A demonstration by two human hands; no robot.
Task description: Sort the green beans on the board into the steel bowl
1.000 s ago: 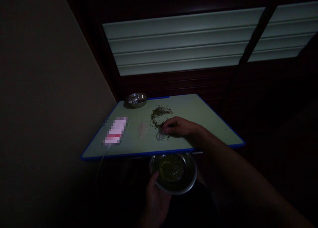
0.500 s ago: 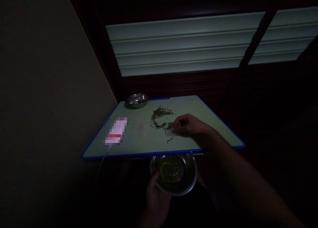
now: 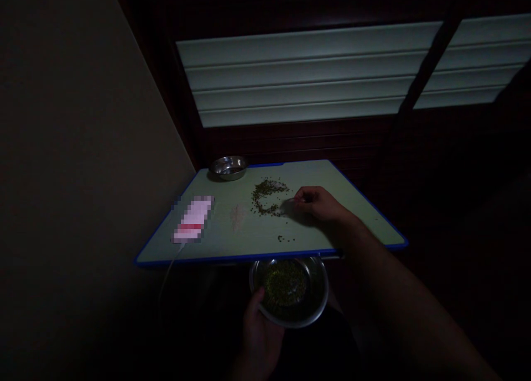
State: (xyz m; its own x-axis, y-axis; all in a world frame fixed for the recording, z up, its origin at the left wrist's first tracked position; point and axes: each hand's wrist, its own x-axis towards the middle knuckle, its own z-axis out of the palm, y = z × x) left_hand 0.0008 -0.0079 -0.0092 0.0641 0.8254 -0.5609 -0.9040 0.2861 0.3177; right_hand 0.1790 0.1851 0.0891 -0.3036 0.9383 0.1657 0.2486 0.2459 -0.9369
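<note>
My left hand [image 3: 262,337] grips the near left rim of a metal bowl [image 3: 317,306], its thumb over the edge. Small green beans [image 3: 285,284], like mung beans, lie inside that bowl, just below the table's front edge. Over the table, my right hand [image 3: 320,203] is closed in a pinch on a thin, pale, see-through piece [image 3: 287,206], blurred and hard to make out. Left of its fingertips, more green beans [image 3: 263,190] are spread in a curved patch. A few stray beans [image 3: 282,238] sit nearer the front edge.
The light green tabletop [image 3: 340,182] has a blue rim. At its back left corner stands a second metal bowl [image 3: 230,170]. A blurred-out phone [image 3: 194,218] with a white cable [image 3: 169,270] lies at the left. Dark wood with pale slatted panels [image 3: 307,74] rises behind.
My right hand has moved slightly up and away from the front edge, with the thin piece lifted and tilted. The stray beans near the front have shifted. My left hand and the bowl are nearly still.
</note>
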